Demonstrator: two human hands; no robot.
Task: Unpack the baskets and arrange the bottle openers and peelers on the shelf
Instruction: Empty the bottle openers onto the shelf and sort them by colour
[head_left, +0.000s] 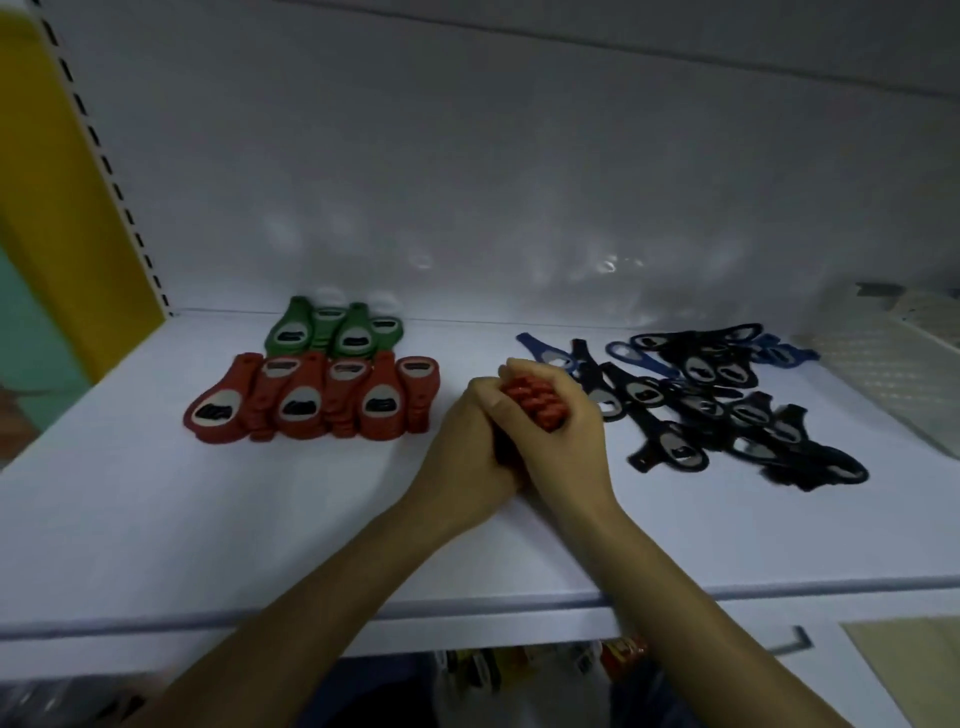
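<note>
A red stack (535, 408) of bottle openers sits clasped between both hands near the middle of the shelf (260, 519), a little right of centre. The left hand (478, 447) wraps the stack from its left side with fingers curled over the near part, and the right hand (566, 441) grips it from the right, fingers curled round the top so that only the ribbed red edges show between them. The heels of both hands meet low over the shelf board; whether the stack itself touches the board cannot be told. To the left, well apart from the hands, a red row (311, 405) of openers lies arranged in neat overlapping stacks, heads alternating near and far, their metal inserts facing up. Just behind that row, touching it, the green openers (337, 330) lie in a shorter row of the same kind, close to the back wall (467, 182). To the right of the hands a dark pile (727, 405) of black and blue openers lies loose and tangled, its nearest pieces just beside the right hand. Beyond the pile, at the shelf's right end, stands a pale basket (893, 364), seen only in part. A yellow panel (62, 182) with a slotted strip borders the shelf on the left.
</note>
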